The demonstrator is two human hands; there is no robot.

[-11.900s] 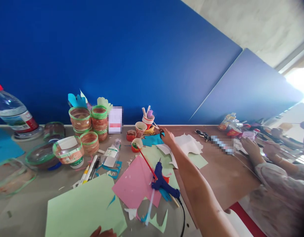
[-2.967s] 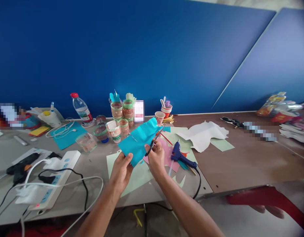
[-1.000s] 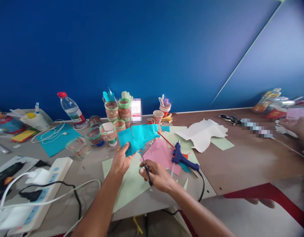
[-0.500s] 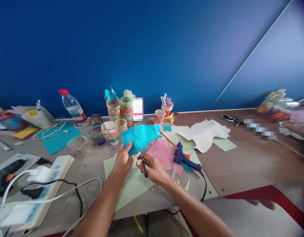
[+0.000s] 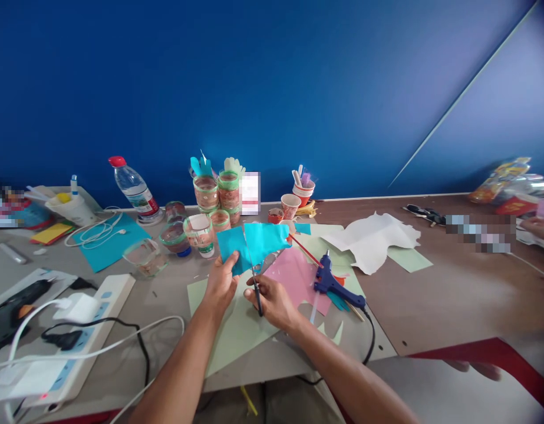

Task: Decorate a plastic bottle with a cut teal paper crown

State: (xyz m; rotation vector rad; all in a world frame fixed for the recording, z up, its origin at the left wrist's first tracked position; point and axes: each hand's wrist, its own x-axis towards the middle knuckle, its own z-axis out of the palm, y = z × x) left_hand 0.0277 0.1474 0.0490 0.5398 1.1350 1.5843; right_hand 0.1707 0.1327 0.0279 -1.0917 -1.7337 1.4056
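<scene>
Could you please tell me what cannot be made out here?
In the head view:
- Left hand: some fingers are hidden behind the blue paper.
- Scissors: the right hand covers part of the handles.
- White card by the cups: blurred into blocks, unreadable.
- Black tool: cut off by the left edge.

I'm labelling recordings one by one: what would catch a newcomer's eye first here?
Probably the bright turquoise paper sheet at the centre, held in the left hand, with black-handled metal scissors in the right hand at its lower edge. Next, the dark-blue plastic glue gun lying right of the hands. Behind them rises a wide blue panel, with a red-capped clear plastic bottle before it on the left.
</scene>
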